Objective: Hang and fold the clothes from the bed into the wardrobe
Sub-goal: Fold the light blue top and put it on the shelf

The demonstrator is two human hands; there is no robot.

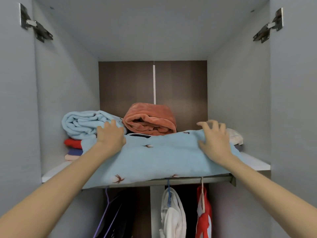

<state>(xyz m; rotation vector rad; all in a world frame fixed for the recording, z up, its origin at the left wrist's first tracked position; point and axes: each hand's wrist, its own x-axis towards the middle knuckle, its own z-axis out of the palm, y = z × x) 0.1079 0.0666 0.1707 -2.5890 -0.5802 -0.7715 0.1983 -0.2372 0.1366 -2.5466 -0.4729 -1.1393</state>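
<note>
A folded light-blue cloth with small brown prints lies on the wardrobe's upper shelf, its front edge hanging over the rim. My left hand rests flat on the cloth's far left corner. My right hand rests on its far right part, fingers spread and slightly bent. Behind it lie a rolled pale-blue towel and a rolled orange blanket.
A stack of red, blue and pink folded clothes sits at the shelf's left, a white garment at its right. Below the shelf a rail carries hangers with dark, white and red clothes. Grey wardrobe walls close in on both sides.
</note>
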